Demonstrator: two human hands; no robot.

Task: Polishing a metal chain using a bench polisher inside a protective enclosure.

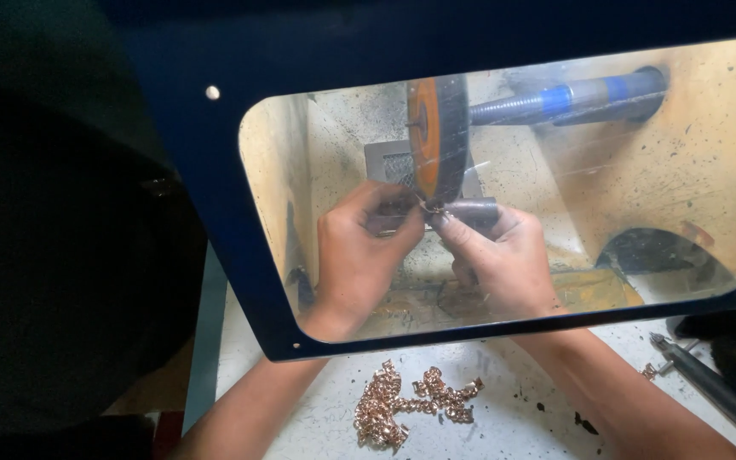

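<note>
Behind the clear shield, the left hand and right hand pinch a small metal piece between fingertips, against the spinning wheel's lower edge. The piece is mostly hidden; copper chain lies below.

Small metal piece, thin and copper-toned, was pinched between both hands' fingertips and pressed against the lower rim of the buffing wheel. Wheel stood upright, dark rim with orange hub face, at 12 o'clock from the piece. The piece was too small to tell its shape behind the scratched shield.
</note>
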